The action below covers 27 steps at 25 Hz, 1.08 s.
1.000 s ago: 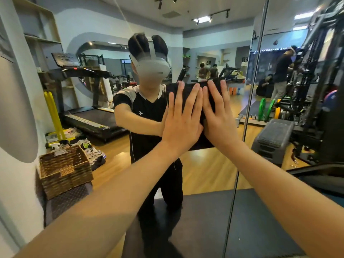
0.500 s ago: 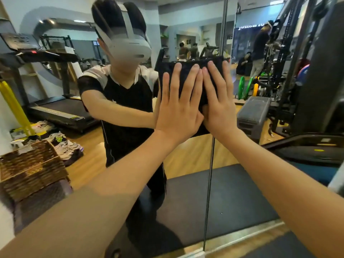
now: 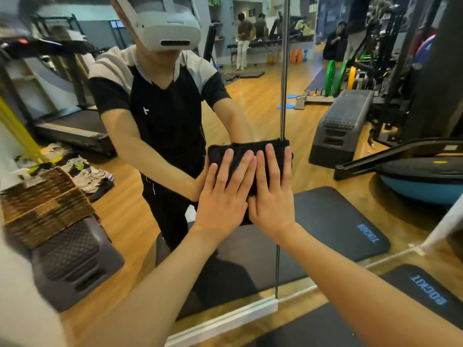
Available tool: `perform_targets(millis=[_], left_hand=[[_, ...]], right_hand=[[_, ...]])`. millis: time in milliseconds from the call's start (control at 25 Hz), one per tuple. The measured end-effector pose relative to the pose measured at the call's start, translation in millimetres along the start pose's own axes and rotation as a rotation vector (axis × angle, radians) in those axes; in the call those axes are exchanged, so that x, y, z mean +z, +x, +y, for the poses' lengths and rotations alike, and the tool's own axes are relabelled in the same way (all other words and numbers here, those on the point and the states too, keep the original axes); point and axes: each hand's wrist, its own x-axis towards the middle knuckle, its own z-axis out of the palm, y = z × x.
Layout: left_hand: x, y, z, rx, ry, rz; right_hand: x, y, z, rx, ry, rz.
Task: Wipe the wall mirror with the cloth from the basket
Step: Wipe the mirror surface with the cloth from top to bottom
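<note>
Your two hands have carried the dark cloth (image 3: 248,151) down the wall mirror (image 3: 350,209): a second ago it was pressed at the height of your reflected shoulders, and it now sits at the level of the reflection's waist, straddling the vertical seam (image 3: 283,71) between panes. This suggests one downward stroke is under way or near its end, so the upper band of glass has probably been covered and the lower strip above the white bottom frame (image 3: 225,321) remains. Your left hand (image 3: 223,196) and right hand (image 3: 271,194) lie side by side, touching at the index fingers, palms flat on the cloth. The fingers (image 3: 225,166) are straight and close together, pointing up, pressing rather than gripping. Both forearms reach forward and slightly downward, wrists bent back. The woven basket (image 3: 45,204) stands well apart at the left, beside the mirror.
</note>
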Motion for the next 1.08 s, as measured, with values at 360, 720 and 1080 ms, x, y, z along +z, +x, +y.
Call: perform_targets(millis=[360,720,1080], left_hand=[[-32,-73,-109,0.004,0.048,-0.014],[-63,-155,-215,-0.070,0.060,-0.063],[-100,-274,-338,-0.218,0.163,-0.169]], right_hand=[[38,12,-119,-0.034,0.076,0.005],[80,18,-245,-0.076,0.179,0.016],[134,20,-410,-0.221,0.179,-0.046]])
